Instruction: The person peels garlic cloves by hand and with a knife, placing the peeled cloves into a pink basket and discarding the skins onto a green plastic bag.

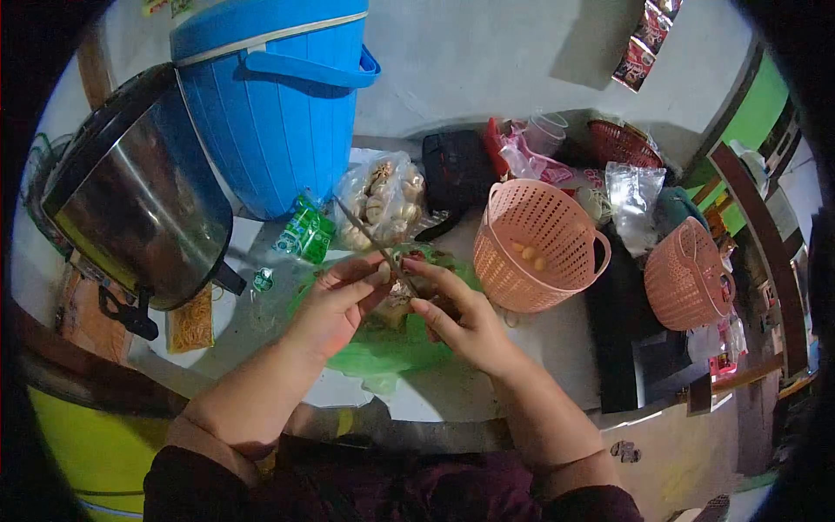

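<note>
Holding a knife (367,235) low, right grip (467,318) faces left grip (337,300), whose contents are unclear.

Over there the tub (270,135) is ribbed plastic, the pot (161,204) glossy metal; the knife blade (357,224) looks metal, the green bag (374,354) thin, crinkly plastic.

My feed is moderately dim. Light comes from the right: the sachets (636,59) throw a soft shadow leftward on the wall (487,52). Pale glare streaks the pot (152,204). My lens bows the tabletop (557,365), black swallows the corners, and far-right detail looks too smeared to trust.
</note>
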`<action>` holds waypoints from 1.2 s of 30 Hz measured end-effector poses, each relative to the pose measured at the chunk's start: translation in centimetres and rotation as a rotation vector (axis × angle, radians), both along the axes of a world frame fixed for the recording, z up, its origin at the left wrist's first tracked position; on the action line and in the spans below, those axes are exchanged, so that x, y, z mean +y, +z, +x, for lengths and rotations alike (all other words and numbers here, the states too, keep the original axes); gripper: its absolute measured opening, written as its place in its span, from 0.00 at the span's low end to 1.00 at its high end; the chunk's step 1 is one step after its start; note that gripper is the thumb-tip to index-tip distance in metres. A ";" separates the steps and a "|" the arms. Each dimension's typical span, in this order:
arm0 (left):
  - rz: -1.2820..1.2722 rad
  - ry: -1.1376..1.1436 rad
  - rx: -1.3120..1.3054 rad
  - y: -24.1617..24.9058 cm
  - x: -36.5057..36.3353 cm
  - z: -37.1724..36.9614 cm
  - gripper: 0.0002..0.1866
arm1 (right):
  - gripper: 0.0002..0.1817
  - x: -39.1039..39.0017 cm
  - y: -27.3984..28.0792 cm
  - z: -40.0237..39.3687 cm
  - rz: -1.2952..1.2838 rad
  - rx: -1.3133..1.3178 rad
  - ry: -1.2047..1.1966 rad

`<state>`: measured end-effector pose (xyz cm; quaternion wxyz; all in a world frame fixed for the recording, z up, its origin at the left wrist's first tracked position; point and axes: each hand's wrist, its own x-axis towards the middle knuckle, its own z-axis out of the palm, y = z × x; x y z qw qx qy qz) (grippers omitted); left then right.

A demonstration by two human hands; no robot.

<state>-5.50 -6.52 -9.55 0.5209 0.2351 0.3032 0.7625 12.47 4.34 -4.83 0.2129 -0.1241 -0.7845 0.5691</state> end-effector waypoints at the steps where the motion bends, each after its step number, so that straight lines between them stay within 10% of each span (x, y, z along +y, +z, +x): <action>1: 0.012 0.006 0.009 0.1 0.0 0.1 0.13 | 0.26 -0.1 0.0 0.0 0.005 0.000 0.015; 36: -0.168 0.049 -0.073 -0.1 -0.1 0.1 0.12 | 0.29 -0.5 0.2 -0.3 0.370 0.096 0.090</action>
